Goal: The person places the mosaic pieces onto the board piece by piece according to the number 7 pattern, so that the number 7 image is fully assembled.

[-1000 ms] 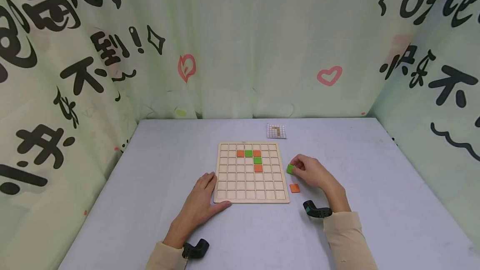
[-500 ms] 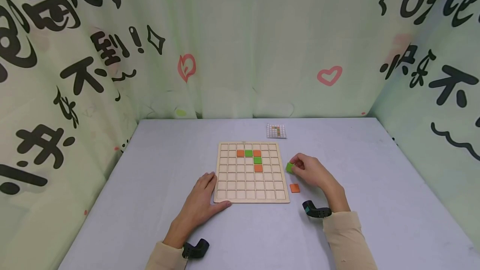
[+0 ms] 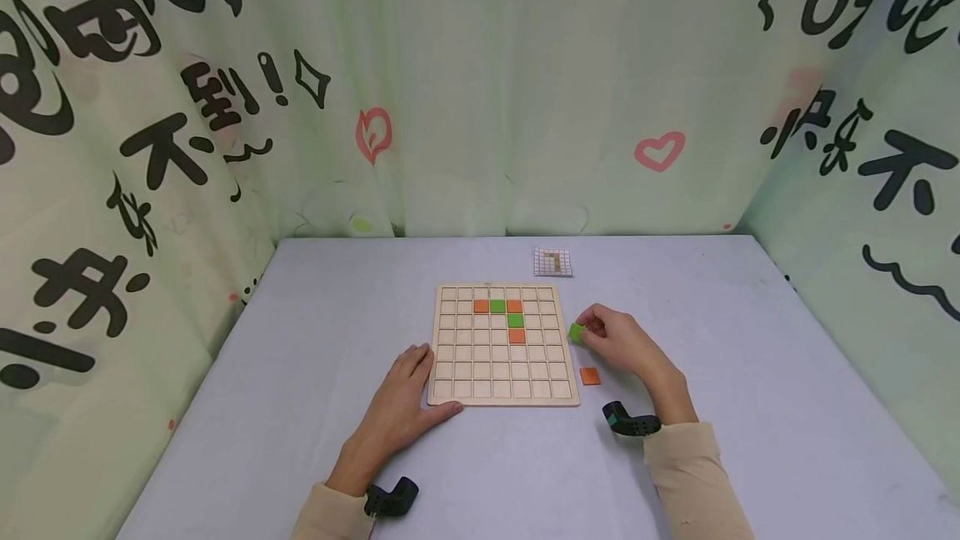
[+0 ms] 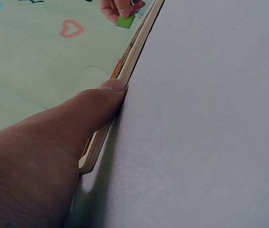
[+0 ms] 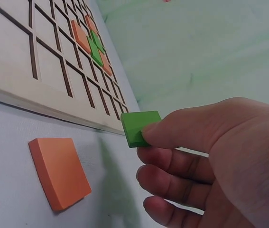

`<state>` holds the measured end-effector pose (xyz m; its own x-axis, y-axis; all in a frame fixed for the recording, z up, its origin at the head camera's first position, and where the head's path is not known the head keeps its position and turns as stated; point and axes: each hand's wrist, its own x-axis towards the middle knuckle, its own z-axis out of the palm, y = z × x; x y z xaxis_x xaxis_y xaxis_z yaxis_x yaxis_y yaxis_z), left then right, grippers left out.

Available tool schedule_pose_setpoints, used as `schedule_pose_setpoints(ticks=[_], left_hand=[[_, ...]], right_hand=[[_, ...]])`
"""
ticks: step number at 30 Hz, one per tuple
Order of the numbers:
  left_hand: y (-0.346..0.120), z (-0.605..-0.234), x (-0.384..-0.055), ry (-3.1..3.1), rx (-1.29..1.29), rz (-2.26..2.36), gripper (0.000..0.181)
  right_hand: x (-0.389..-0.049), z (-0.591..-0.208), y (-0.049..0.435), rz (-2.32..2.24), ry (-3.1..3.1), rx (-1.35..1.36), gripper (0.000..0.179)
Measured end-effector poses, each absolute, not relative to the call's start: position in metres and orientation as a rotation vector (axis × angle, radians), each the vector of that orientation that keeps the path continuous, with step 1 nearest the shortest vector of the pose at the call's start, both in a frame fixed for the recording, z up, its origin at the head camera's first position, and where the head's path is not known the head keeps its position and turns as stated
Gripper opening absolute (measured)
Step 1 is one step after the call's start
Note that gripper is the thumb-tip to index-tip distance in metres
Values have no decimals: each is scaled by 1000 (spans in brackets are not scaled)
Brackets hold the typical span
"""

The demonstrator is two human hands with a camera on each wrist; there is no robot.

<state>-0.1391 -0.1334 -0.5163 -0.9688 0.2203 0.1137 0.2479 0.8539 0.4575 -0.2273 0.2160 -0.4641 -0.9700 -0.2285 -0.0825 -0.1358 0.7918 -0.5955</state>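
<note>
My right hand [image 3: 618,340] pinches a green square tile [image 5: 138,127] between thumb and fingers, just off the right edge of a wooden grid board [image 3: 480,369]. The right wrist view shows the tile lifted above the table, its shadow below. My left hand [image 3: 401,398] rests against the board's left side and front corner, fingers straight, with the thumb [image 4: 101,102] lying along the edge. In the board's upper cells sit several tiles, orange and green by turns, forming a bent line. A loose orange tile [image 5: 60,173] lies on the table beside the board, nearer me than the right hand.
Behind the board lies a small card [image 3: 552,262] printed with a grid and a coloured pattern. A white-covered table [image 3: 337,290] carries everything. Printed curtains [image 3: 570,90] surround its back and sides. Each wrist wears a black camera mount.
The right hand has shifted slightly left and away from me with the green tile, toward the board's edge. The left hand, board and orange tile have stayed put.
</note>
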Motion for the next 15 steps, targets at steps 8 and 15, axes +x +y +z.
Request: schedule_pose_setpoints(ticks=[8, 15], left_hand=[[-133, -516, -139, -2972, -375, -751, 94], [-133, -514, -139, -2978, -366, -756, 94]], right_hand=[[-228, -464, 214, -938, 2842, -296, 23], [-228, -464, 212, -948, 2840, -300, 23]])
